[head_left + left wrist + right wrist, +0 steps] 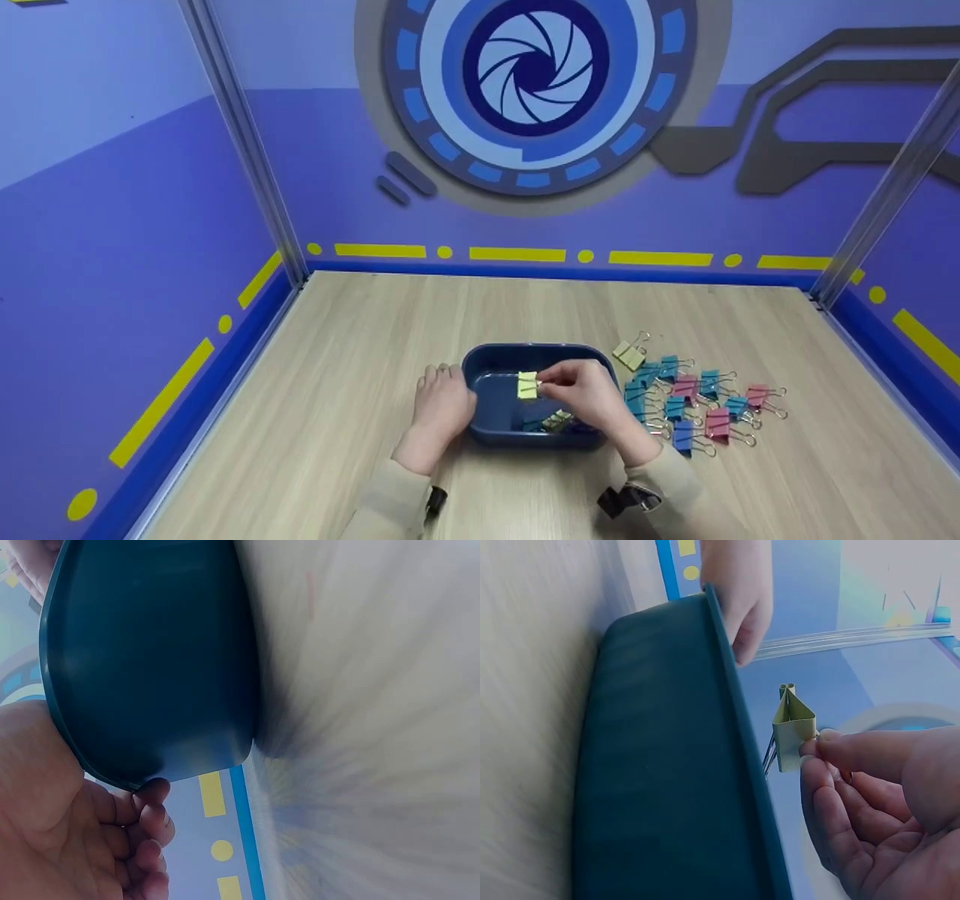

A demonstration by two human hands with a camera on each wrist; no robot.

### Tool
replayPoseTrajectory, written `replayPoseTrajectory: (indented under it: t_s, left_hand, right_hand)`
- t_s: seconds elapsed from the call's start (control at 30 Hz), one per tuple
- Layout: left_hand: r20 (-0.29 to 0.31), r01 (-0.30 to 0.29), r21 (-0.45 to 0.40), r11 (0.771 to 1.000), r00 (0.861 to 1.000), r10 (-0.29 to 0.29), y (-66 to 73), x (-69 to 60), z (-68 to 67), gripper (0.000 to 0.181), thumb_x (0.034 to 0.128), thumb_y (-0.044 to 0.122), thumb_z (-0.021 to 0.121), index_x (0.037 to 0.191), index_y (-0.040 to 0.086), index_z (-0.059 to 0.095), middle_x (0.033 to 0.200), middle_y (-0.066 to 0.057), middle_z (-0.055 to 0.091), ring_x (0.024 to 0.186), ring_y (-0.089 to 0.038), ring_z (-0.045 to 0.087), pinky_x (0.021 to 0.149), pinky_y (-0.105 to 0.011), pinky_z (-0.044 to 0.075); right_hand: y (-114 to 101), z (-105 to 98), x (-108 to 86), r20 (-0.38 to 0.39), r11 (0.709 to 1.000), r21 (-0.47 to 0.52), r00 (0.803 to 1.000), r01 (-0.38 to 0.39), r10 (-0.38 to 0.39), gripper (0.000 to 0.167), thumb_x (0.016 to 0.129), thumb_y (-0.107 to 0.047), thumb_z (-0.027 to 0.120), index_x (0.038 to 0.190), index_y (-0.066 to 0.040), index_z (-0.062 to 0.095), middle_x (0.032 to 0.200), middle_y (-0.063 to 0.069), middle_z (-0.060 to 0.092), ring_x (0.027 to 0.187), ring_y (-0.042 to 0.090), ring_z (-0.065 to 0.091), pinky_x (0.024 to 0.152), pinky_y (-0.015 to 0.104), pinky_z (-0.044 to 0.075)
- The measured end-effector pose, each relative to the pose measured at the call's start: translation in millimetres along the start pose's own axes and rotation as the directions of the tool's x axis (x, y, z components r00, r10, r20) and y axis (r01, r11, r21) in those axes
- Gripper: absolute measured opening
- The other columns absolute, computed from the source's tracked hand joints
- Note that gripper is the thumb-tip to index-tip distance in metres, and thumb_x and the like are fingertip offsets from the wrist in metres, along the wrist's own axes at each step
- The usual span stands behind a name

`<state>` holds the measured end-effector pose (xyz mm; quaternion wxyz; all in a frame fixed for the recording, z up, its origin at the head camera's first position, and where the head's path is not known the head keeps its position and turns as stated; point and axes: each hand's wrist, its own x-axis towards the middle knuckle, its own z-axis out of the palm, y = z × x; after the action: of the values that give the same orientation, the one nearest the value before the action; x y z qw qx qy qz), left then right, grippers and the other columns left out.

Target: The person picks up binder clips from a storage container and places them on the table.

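Note:
Pinched between the thumb and fingers of my right hand [586, 391] is a yellow binder clip [528, 385], held up over the dark blue bin [491, 436]. The right wrist view shows this yellow binder clip [793, 739] from its side, beyond the bin's rim. My left hand [442, 401] grips the bin's left end, and in the left wrist view its curled fingers [155, 819] meet the rim at a corner. Inside the bin, near its front wall, lie several clips, among them a yellow one [557, 421]; my right hand partly hides that area.
Right of the bin, several teal, pink and blue binder clips lie in a loose group, including a pink clip [718, 424] and a blue clip [683, 437]. One yellow clip [630, 354] lies behind them. Printed panels [525, 225] enclose the wooden table [360, 337].

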<state>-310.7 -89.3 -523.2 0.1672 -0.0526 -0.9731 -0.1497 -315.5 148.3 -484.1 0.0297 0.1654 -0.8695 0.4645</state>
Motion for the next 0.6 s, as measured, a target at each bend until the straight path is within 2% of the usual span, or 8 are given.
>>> replayPoseTrajectory:
  t_s: [0.17,0.27,0.6]
  left_hand:
    - [0.022,0.014,-0.018,1.000,1.000,-0.014,-0.4,0.4,-2.0,0.020,0.0891,0.014,0.059,0.097,-0.004,0.064,0.094,-0.019,0.063,0.094,-0.035,0.055,0.083,-0.046,0.045]
    - [0.022,0.015,-0.013,1.000,1.000,-0.014,-0.3,0.3,-2.5,0.020,0.0894,0.014,0.059,0.097,-0.004,0.064,0.093,-0.019,0.063,0.094,-0.035,0.055,0.082,-0.046,0.045]
    - [0.028,0.021,-0.019,1.000,0.999,-0.020,-0.3,0.4,-1.8,0.022,0.0887,0.014,0.059,0.099,-0.004,0.064,0.095,-0.019,0.064,0.095,-0.035,0.055,0.083,-0.046,0.045]
  right_hand:
    - [-0.2,-11.0,-4.3,0.020,0.999,0.045,1.000,-0.010,0.009,0.011,0.089,-0.009,0.075,0.099,-0.006,0.079,0.094,0.009,0.078,0.075,0.007,0.067,0.066,0.021,0.052]
    - [-1.0,-17.7,-7.0,0.002,1.000,0.026,1.000,-0.014,0.014,0.011,0.089,-0.010,0.076,0.098,-0.006,0.079,0.094,0.008,0.078,0.076,0.007,0.066,0.067,0.021,0.052]
    - [-1.5,-46.5,-22.9,-0.053,0.993,-0.018,0.992,-0.113,0.112,0.011,0.090,-0.012,0.075,0.099,-0.008,0.079,0.095,0.006,0.078,0.076,0.008,0.063,0.066,0.021,0.050]
